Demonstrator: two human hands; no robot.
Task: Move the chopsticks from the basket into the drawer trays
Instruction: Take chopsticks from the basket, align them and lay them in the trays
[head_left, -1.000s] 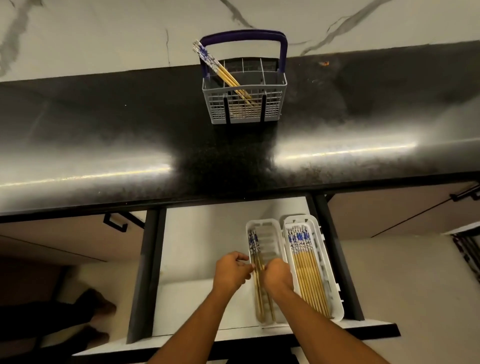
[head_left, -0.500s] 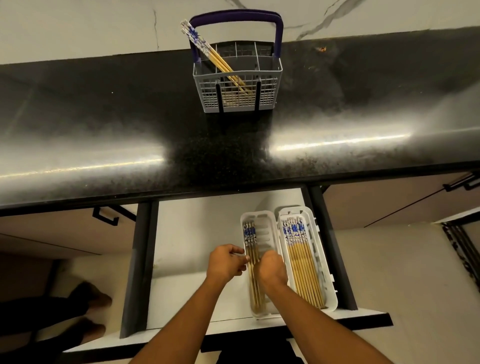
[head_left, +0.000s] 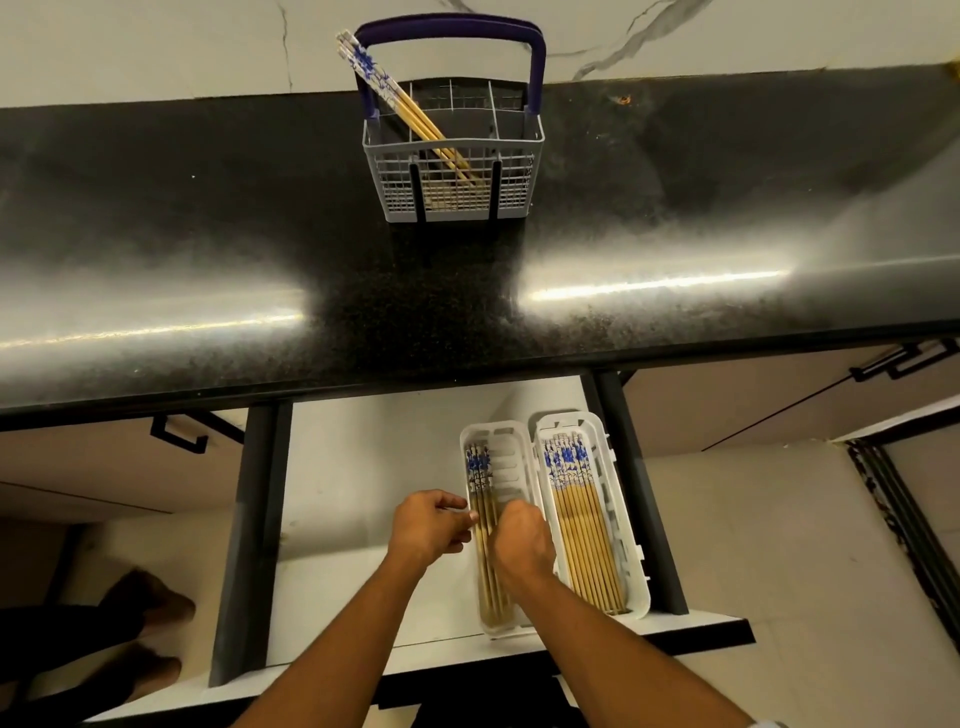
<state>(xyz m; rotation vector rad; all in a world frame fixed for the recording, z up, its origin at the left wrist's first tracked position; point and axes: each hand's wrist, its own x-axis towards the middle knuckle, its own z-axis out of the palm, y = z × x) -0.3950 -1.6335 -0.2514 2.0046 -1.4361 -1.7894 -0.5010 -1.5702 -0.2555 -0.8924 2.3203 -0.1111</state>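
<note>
A grey wire basket with a blue handle stands on the black counter, and a few chopsticks lean in its left corner. In the open white drawer lie two white trays side by side. The right tray holds several chopsticks with blue-patterned tops. The left tray holds a few chopsticks along its left side. My left hand pinches at those chopsticks at the tray's left edge. My right hand is curled over them from the right; its fingers are hidden.
The black stone counter overhangs the back of the drawer. Dark drawer rails run on both sides. Cabinet fronts with black handles flank the drawer. Someone's feet show on the floor at lower left.
The view has shifted slightly, so basket and drawer sit lower in frame. Both hands stay on the chopsticks in the left tray, barely moved.
</note>
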